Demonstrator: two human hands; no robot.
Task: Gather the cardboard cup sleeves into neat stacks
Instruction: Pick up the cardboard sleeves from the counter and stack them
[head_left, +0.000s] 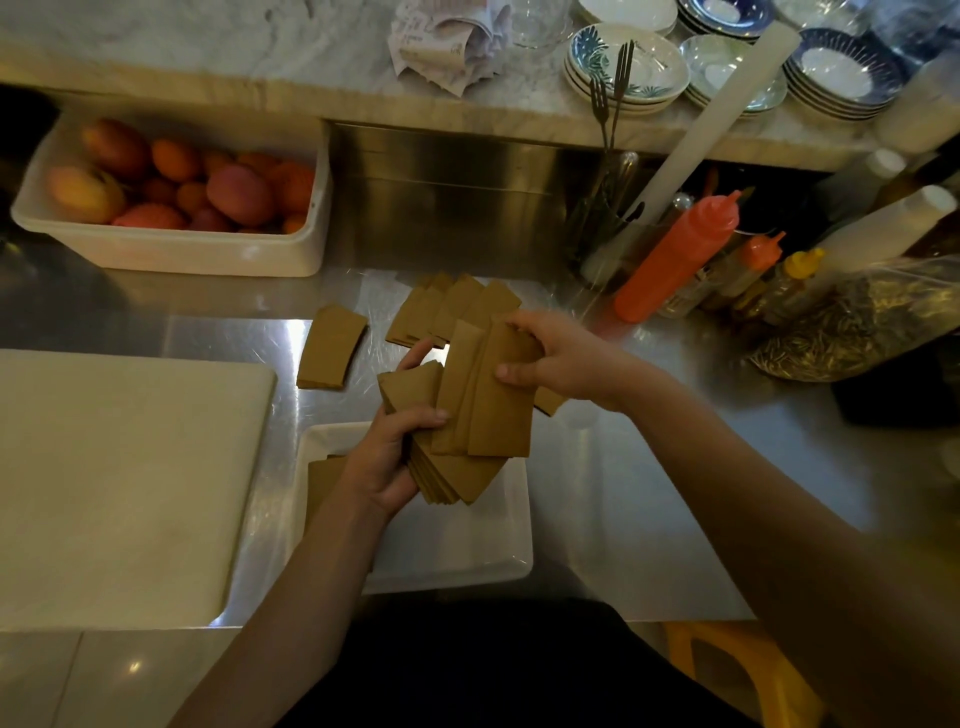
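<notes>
My left hand (395, 457) grips a thick bundle of brown cardboard cup sleeves (457, 478) above a white tray (467, 551). My right hand (550, 358) pinches a few fanned sleeves (493, 415) at the top of that bundle. A small neat stack of sleeves (330, 353) lies on the steel counter to the left. Several more sleeves (447, 306) are spread out beyond my hands. Another sleeve (322, 483) lies in the tray, partly hidden by my left wrist.
A white cutting board (114, 478) lies at the left. A white tub of fruit (171, 192) stands at the back left. Squeeze bottles (675, 260), a utensil holder (608, 218) and a plastic bag (857, 322) crowd the right. Bowls (628, 67) are stacked on the marble shelf.
</notes>
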